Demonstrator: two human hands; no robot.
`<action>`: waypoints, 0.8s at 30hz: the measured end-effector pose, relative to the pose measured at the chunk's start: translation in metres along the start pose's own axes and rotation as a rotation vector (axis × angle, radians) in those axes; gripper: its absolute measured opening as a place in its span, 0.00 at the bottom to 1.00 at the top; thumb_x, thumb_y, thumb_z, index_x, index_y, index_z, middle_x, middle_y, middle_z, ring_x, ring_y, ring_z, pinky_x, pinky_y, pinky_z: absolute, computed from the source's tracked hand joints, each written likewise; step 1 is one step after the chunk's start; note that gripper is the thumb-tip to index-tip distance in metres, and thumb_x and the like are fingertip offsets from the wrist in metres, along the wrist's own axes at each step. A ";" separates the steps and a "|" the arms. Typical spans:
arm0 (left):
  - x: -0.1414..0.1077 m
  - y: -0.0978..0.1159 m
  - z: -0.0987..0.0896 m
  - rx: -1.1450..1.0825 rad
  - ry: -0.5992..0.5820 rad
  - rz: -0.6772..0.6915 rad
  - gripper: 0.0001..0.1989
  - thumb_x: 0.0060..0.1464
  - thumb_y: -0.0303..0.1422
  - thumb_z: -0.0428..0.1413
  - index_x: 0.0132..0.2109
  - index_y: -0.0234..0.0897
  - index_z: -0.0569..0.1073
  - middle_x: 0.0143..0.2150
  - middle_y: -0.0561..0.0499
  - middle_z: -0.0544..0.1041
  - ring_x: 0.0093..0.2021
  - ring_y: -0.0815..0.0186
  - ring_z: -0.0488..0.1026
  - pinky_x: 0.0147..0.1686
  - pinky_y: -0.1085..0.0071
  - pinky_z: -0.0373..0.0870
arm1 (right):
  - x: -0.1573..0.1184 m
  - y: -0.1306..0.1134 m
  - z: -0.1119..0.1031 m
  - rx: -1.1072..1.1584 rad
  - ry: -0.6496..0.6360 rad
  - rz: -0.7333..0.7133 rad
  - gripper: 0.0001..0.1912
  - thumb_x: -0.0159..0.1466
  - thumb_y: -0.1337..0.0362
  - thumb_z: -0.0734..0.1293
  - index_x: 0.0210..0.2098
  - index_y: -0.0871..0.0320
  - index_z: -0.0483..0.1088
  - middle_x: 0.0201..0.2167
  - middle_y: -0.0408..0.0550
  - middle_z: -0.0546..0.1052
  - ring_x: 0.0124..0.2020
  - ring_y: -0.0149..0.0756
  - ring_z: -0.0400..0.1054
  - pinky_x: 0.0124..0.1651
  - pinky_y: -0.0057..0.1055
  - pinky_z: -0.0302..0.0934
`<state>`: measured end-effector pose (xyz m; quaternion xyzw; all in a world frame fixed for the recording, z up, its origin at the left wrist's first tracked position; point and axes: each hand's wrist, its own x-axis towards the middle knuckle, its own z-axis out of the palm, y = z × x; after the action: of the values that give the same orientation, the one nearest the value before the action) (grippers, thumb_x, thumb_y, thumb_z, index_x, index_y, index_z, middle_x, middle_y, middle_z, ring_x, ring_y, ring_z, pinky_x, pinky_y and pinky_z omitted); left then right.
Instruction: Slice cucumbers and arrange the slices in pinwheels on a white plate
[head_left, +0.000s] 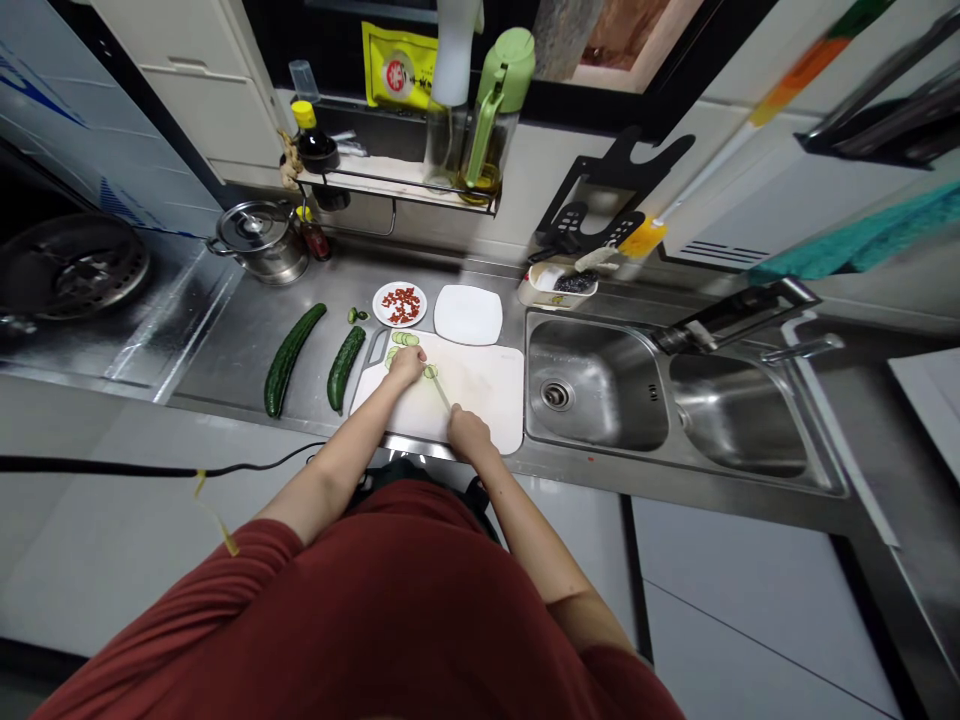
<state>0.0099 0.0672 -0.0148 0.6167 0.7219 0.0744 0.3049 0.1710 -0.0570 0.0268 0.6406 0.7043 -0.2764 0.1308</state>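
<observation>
My right hand (469, 433) is wrapped round the handle of a knife (441, 392), whose blade points away from me over the white cutting board (487, 385). A round cucumber slice (430, 371) is at the blade's tip. Just left of it, my left hand (407, 365) is closed on the board; what its fingers hold, if anything, is too small to make out. Beyond that hand lie several pale green cucumber slices (405, 339). Left of the board are a shorter cucumber (346, 368) and a long whole cucumber (294, 360).
Behind the board stand a plate of chopped red pieces (400, 304) and a white square plate (468, 314). Small green ends (358, 315) lie nearby. A steel pot (262, 240) is back left; a double sink (596, 385) is right. Bottles stand on the shelf (397, 184).
</observation>
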 end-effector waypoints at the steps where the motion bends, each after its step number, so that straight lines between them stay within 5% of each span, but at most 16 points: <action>1: 0.001 0.000 0.000 0.001 0.001 0.000 0.07 0.49 0.29 0.58 0.39 0.40 0.75 0.40 0.49 0.78 0.43 0.63 0.73 0.43 0.71 0.66 | -0.002 0.001 0.001 -0.001 0.002 -0.003 0.14 0.66 0.71 0.53 0.48 0.63 0.63 0.42 0.62 0.76 0.44 0.45 0.73 0.42 0.35 0.63; 24: 0.000 0.001 -0.001 -0.023 -0.005 -0.007 0.07 0.48 0.28 0.59 0.38 0.38 0.75 0.40 0.48 0.78 0.41 0.64 0.73 0.42 0.71 0.66 | -0.009 0.008 0.003 0.012 -0.043 0.013 0.14 0.66 0.70 0.54 0.49 0.62 0.62 0.42 0.61 0.75 0.44 0.45 0.72 0.41 0.35 0.62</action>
<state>0.0100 0.0680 -0.0136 0.6109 0.7223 0.0800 0.3140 0.1792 -0.0665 0.0275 0.6400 0.6954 -0.2934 0.1436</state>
